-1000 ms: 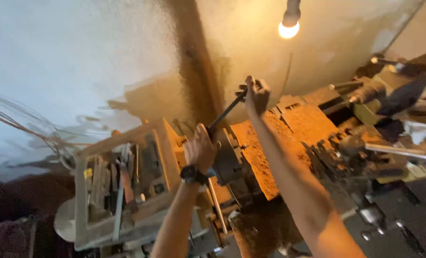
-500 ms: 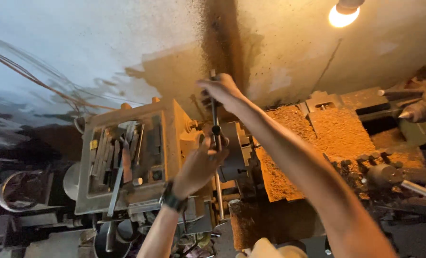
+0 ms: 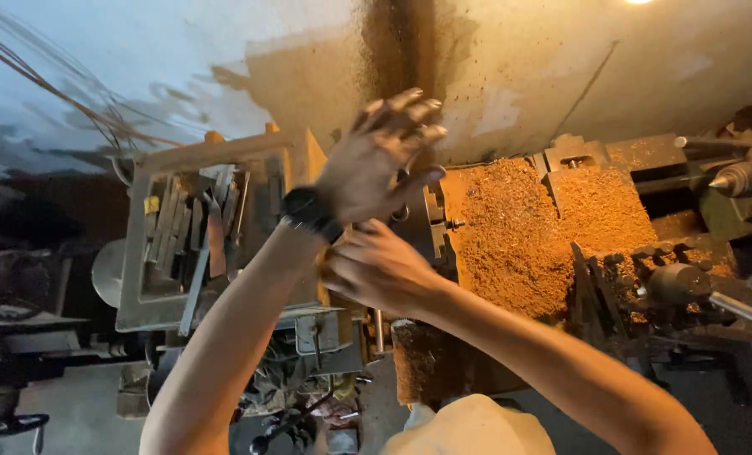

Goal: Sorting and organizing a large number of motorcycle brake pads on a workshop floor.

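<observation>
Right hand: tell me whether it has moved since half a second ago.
Yes. The right hand has come down from the top of the machine head toward the person, and now sits below the left hand, beside the tool tray.

Left hand (image 3: pixel 382 160) raised, fingers spread, wrist bent back. Right hand (image 3: pixel 376 271) below it, fingers curled, forearm extended from lower right.

The left hand (image 3: pixel 382 156), a black watch (image 3: pixel 311 212) on its wrist, was raised with fingers spread, blurred, over the machine's head end. The right hand (image 3: pixel 376 271) lay just beneath it, curled near the chuck area; whatever it gripped was hidden behind both hands.
</observation>
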